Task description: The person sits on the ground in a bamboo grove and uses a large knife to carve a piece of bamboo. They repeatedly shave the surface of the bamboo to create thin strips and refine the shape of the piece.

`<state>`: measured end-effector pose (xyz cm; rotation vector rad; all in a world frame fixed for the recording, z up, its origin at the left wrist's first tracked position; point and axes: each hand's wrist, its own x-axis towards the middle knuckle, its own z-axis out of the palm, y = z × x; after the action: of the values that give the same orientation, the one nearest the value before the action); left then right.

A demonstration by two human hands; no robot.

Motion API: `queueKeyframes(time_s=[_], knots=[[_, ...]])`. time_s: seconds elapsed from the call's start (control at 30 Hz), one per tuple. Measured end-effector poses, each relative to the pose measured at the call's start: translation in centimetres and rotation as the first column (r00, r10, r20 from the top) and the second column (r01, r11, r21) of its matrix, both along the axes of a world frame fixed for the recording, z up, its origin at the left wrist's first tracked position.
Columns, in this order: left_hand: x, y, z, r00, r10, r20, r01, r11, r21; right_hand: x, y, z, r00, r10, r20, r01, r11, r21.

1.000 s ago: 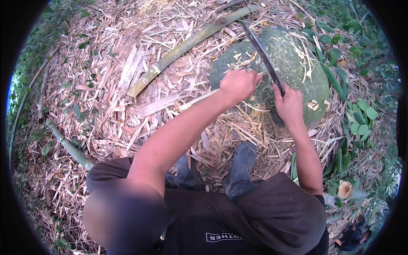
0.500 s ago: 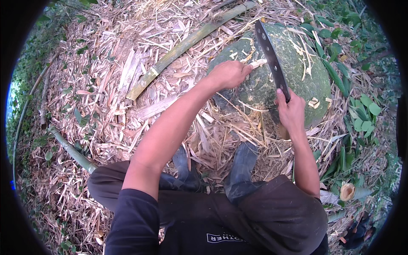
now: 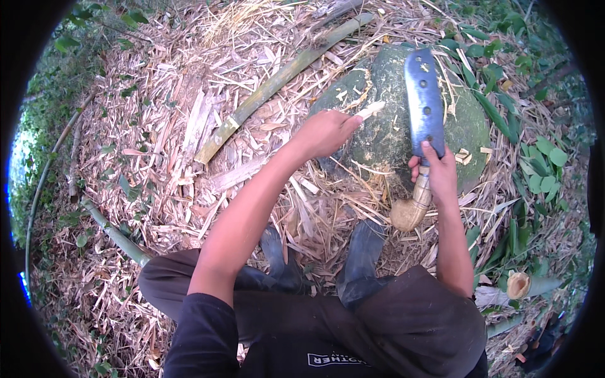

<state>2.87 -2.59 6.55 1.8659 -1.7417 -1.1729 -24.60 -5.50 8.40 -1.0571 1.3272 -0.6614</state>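
My left hand is closed around a short pale piece of wood, whose end sticks out past the thumb over a mossy boulder. In my right hand is a machete, its broad steel blade pierced by several holes and pointing away from me. The flat of the blade faces up, and the thumb lies near its base. Below the fist, the pale wooden handle ends in a bulging knob. Blade and wood piece are apart. Wood shavings lie on the boulder.
A green bamboo pole lies slanting beyond my left hand. Another pole is by my left knee, and a cut stem lies at the right. Dry chips and leaves cover the ground; my boots stand before the boulder.
The machete has turned from nearly edge-on to showing its broad side, and its handle now shows. My right hand has moved slightly nearer; the left has drawn back a little with the wood piece.
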Motion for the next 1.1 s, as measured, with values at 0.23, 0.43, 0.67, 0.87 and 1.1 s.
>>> queueKeyframes(time_s=[0.23, 0.43, 0.67, 0.87, 1.1], knots=[[-0.5, 5.2, 3.4, 0.871, 0.258, -0.417, -0.205, 0.964, 0.169, -3.8, -2.8, 1.3, 0.986, -0.140, -0.088, 0.147, 0.986, 0.074], [-2.3, 7.1, 3.7, 0.744, 0.362, -0.561, -0.313, 0.932, 0.184, -5.2, -2.1, 0.8, 0.582, -0.162, -0.797, -0.278, 0.882, -0.382], [-3.4, 7.5, 3.0, 0.931, 0.234, -0.279, -0.274, 0.955, -0.115, -4.6, -1.7, 3.0, 0.214, -0.180, -0.960, -0.379, 0.890, -0.252], [-3.9, 7.2, 4.5, 0.983, 0.183, -0.009, -0.182, 0.969, -0.167, -4.5, -0.9, 3.1, 0.203, -0.284, -0.937, -0.391, 0.854, -0.343], [-4.2, 6.7, 5.6, 0.977, -0.053, 0.208, 0.097, 0.973, -0.210, 0.5, 0.9, 5.7, 0.844, 0.251, -0.473, -0.477, 0.755, -0.450]])
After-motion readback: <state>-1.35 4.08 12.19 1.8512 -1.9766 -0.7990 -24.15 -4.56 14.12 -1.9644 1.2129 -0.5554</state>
